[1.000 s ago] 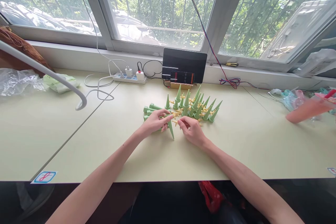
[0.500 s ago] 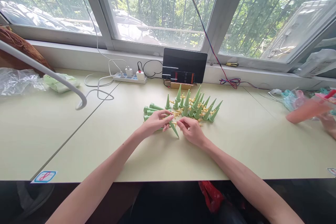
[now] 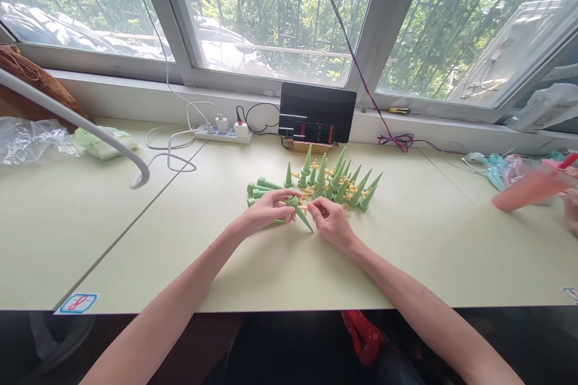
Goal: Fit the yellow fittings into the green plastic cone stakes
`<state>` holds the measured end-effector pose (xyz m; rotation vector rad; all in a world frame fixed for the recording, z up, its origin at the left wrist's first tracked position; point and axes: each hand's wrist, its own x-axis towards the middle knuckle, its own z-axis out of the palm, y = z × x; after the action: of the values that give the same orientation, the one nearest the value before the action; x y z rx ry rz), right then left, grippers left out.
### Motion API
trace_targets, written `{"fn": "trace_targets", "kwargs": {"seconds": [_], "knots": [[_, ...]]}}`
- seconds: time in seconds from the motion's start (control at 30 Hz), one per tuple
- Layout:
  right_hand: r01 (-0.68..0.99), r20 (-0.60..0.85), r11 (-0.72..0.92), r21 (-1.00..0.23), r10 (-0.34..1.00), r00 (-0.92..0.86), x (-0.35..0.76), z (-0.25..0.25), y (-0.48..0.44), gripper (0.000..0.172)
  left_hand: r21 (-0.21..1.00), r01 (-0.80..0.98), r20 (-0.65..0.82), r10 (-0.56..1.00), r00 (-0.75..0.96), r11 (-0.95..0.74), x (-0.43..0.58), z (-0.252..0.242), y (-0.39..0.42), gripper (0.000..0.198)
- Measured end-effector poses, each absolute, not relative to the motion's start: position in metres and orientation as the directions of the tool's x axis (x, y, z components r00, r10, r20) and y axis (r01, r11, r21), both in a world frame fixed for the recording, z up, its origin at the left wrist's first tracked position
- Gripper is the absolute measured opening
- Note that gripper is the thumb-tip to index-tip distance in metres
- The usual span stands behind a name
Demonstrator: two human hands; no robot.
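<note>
My left hand is closed on a green plant watering spike, its point slanting down to the right and its wider collar up by the thumb. At the spike's side sits a small yellow valve, and my right hand pinches its outer end. Behind both hands, several green spikes with yellow valves stand point up in a cluster. More green spikes lie flat behind my left hand, partly hidden by it. Loose yellow valves lie between these groups.
A dark tablet with a phone before it leans at the window. A power strip with white cables is left of it. At right, another person's hand is beside a pink drink cup. A white curved lamp arm crosses the left.
The held spike has turned so its collar now shows, and its tip has shifted slightly right and up. My right hand has shifted a little, still at the yellow valve.
</note>
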<state>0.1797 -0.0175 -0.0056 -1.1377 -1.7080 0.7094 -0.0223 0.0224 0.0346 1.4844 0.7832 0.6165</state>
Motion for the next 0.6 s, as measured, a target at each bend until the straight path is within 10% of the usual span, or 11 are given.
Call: {"fn": "trace_targets", "kwargs": {"seconds": [0.6], "knots": [[0.364,0.372,0.386,-0.848,0.921,-0.111,0.1803,-0.0042,-0.017,0.03,0.984,0.176,-0.117,0.82,0.56,0.021,-0.0206,0.0311,0.0252,0.05]]}}
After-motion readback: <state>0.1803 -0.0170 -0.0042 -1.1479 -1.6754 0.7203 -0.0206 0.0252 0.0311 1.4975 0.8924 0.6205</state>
